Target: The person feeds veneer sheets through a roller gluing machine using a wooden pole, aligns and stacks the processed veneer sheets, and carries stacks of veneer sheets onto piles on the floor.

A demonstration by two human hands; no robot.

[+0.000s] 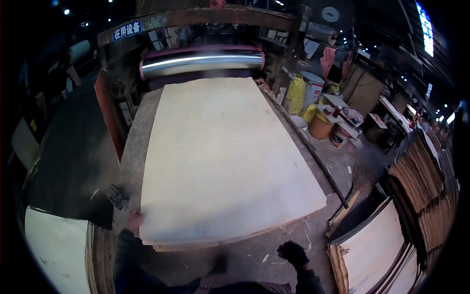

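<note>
Head view: veneer stack [225,157] lies before the metal roller [203,62]. Well away from the roller, left hand [133,221] touches the stack's edge; gloved right hand [293,254] sits farther out. Cannot tell either grip.

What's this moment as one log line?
left hand: bare, at left edge of sheet stack; right hand: gloved, off stack; roller: beyond stack

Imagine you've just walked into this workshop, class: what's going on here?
A person stands at the near end of a stack of large pale sheets, whose far end lies close to a shiny roller. The bare left hand is at the stack's near left edge; the dark-gloved right hand is apart from it, near the closest edge. More stacked sheets stand at the lower left and lower right.
</note>
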